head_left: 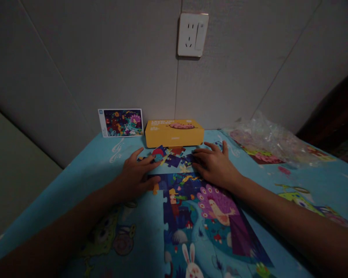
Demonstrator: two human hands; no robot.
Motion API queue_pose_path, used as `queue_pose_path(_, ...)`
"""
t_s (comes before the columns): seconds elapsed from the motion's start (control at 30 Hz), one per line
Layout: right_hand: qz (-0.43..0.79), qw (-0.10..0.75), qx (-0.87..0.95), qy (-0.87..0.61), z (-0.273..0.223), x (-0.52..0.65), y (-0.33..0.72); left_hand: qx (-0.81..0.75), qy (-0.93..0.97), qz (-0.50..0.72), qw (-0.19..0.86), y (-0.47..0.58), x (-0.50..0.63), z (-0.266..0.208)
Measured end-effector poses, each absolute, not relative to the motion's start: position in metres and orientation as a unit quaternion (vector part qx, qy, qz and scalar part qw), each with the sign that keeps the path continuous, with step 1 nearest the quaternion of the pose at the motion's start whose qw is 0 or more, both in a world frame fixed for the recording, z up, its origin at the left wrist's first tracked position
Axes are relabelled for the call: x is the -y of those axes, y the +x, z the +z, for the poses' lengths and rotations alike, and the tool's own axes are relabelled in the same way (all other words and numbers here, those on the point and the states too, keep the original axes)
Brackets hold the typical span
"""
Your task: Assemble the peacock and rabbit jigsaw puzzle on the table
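A partly joined jigsaw puzzle (203, 227) lies on the blue cloth, showing a pink peacock-like bird, a stream and a white rabbit; its left side has a ragged edge of tabs. Beyond its top edge sits a heap of loose puzzle pieces (174, 160). My left hand (139, 172) rests at the heap's left side, fingers apart, its thumb close to the puzzle's upper left corner. On the right side of the heap, my right hand (214, 164) lies with spread fingers, their tips over some pieces. Neither hand visibly grips a piece.
A yellow puzzle box (174, 135) stands against the wall behind the pieces. Left of it leans a picture card (121, 122). Crumpled clear plastic (272, 135) covers something colourful at the right. A wall socket (193, 35) is above. The cartoon-printed cloth (89, 166) spans the table.
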State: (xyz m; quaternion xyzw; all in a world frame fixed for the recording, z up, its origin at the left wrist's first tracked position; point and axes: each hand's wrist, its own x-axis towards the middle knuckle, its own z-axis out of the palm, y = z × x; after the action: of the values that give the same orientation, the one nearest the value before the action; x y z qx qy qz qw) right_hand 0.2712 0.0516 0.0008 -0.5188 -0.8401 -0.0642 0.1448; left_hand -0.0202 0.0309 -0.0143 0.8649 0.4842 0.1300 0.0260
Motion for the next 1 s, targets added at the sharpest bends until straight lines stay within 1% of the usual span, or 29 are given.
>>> queue_pose_path(0.23,-0.066,0.163,0.847,-0.501,-0.001,-0.053,0.272,-0.497,0.856,0.140,0.013,-0.020,-0.031,-0.013)
queue_pose_path(0.43,-0.139,0.218,0.838,-0.480,-0.001,-0.056,0.273,-0.497,0.850,0.171,0.035,-0.018,-0.027,-0.009)
queue_pose_path(0.53,-0.149,0.233,0.828,-0.488,0.002,-0.060,0.274,-0.487,0.846,0.215,0.035,-0.016,-0.024,-0.001)
queue_pose_path(0.63,-0.145,0.249,0.819,-0.496,0.005,-0.061,0.275,-0.444,0.854,0.267,0.050,-0.010,-0.020,0.007)
queue_pose_path(0.7,-0.145,0.284,0.823,-0.470,0.007,-0.058,0.273,-0.399,0.872,0.271,0.082,-0.006,-0.015,0.011)
queue_pose_path(0.8,-0.138,0.341,0.851,-0.375,0.008,-0.049,0.266,-0.347,0.899,0.238,0.119,-0.001,-0.006,0.013)
queue_pose_path(0.9,-0.101,0.356,0.883,-0.290,0.010,-0.038,0.259,-0.336,0.906,0.225,0.121,0.001,0.000,0.013)
queue_pose_path(1.0,-0.075,0.362,0.890,-0.268,0.010,-0.032,0.257,-0.344,0.906,0.214,0.125,-0.001,0.001,0.013)
